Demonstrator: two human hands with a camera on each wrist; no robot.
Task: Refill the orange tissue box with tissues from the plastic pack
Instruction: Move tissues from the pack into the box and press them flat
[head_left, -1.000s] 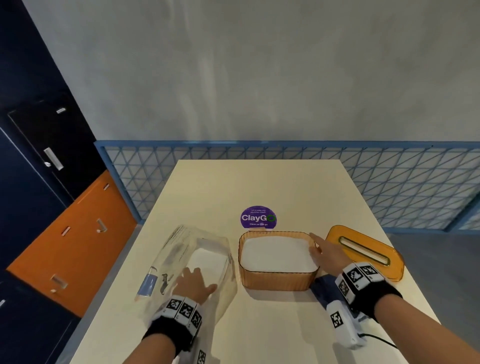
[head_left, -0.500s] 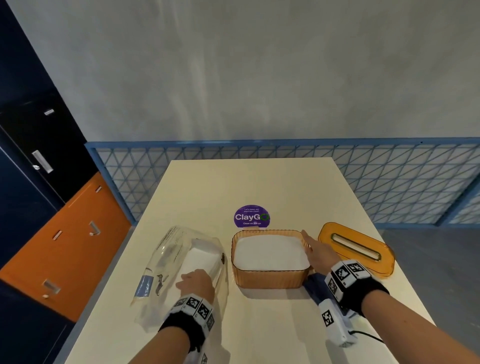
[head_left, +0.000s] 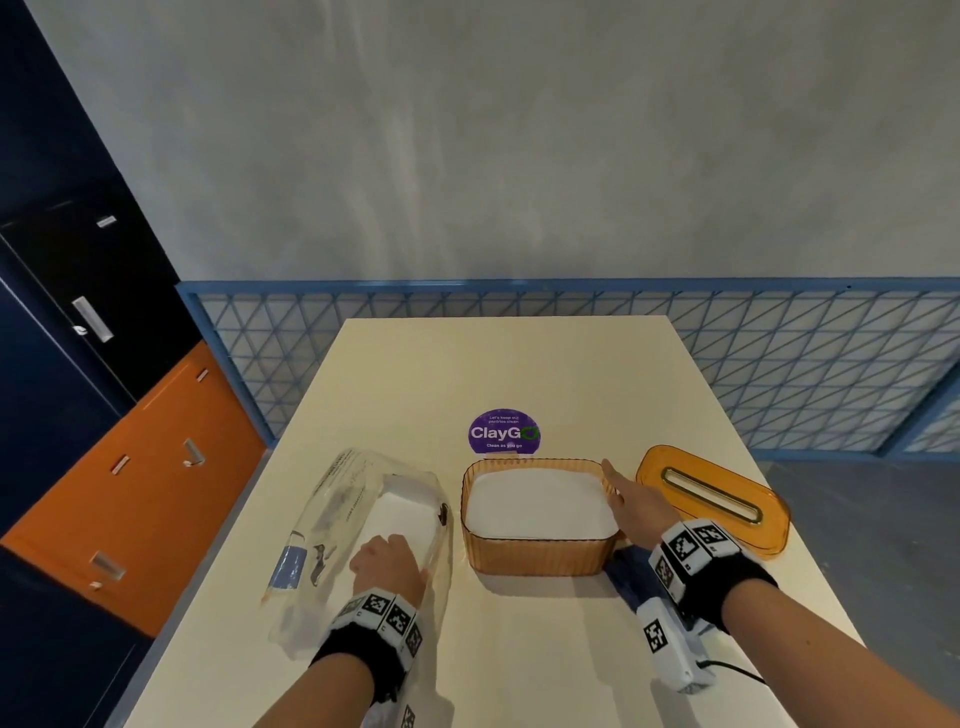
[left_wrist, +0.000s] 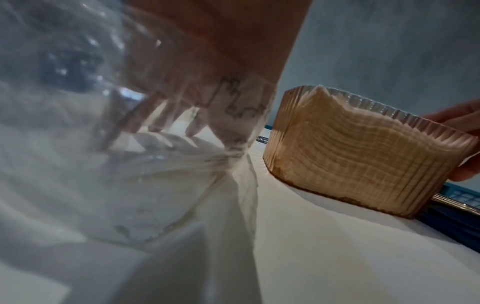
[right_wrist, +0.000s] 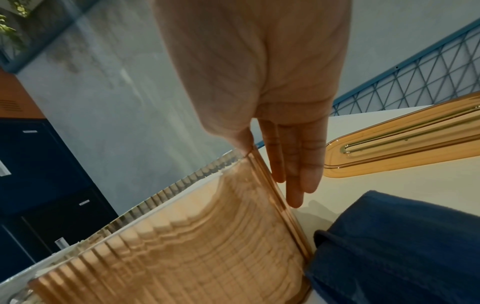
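The orange tissue box (head_left: 540, 558) stands open in the middle of the table, full of white tissues (head_left: 537, 501). Its orange slotted lid (head_left: 711, 499) lies to the right. My right hand (head_left: 631, 506) is at the box's right end. Its straight fingers (right_wrist: 293, 170) lie along the outer wall and the thumb rests on the rim. Left of the box lies the clear plastic pack (head_left: 332, 499) with a white tissue stack (head_left: 400, 512) inside. My left hand (head_left: 387, 566) is inside the pack, its fingers (left_wrist: 155, 115) bent down onto the stack's near end.
A dark blue cloth (right_wrist: 402, 246) lies against the box's near right corner, under my right wrist. A purple round sticker (head_left: 504, 432) is on the table (head_left: 519, 374) behind the box. A blue mesh fence (head_left: 779, 364) runs past the far edge.
My left hand's fingers went from lying flat on the stack to bending down over its near end. The right hand stays at the box's right end.
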